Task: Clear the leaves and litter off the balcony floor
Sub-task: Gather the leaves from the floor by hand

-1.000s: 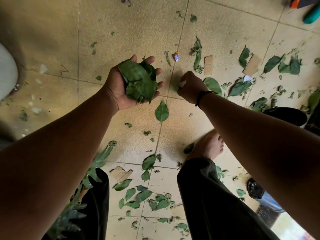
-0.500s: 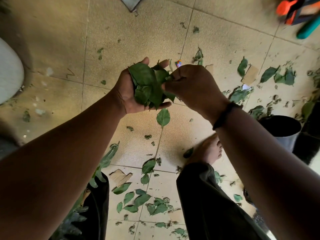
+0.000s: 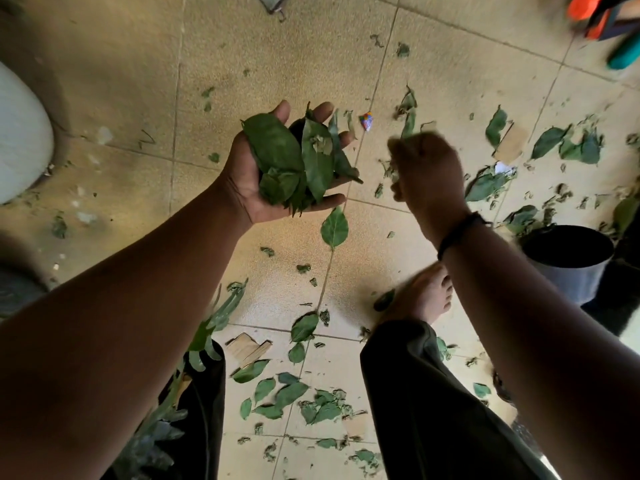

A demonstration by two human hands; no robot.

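1. The tiled floor took up pretty much the whole shot, yellowish tiles with dark grout lines, and green leaves and scraps were scattered all over the half on the bucket's side.
2. The black bucket sat on the floor at the right edge, mouth up. I'm placing everything else off that.
3. The left hand was well away from the bucket, out past the right hand, palm up with the fingers cupped round a bunch of leaves, so it was holding that pile.
4. The right hand hung between the bunch and the bucket, back of the hand to the camera, motion-blurred. Fingers looked curled under, but honestly couldn't tell if it had anything in it. There was a dark band on that wrist.
5. A bare foot was planted on the floor near the bucket, on the side toward the camera.
6. A loose cluster of fallen leaves lay just beyond the bucket, mixed with a cardboard scrap.
7. A single leaf lay flat on a grout line, below the cupped hand and well off from the bucket.
8. A tiny colourful wrapper sat on the floor far beyond the bucket, near the left hand's fingertips.
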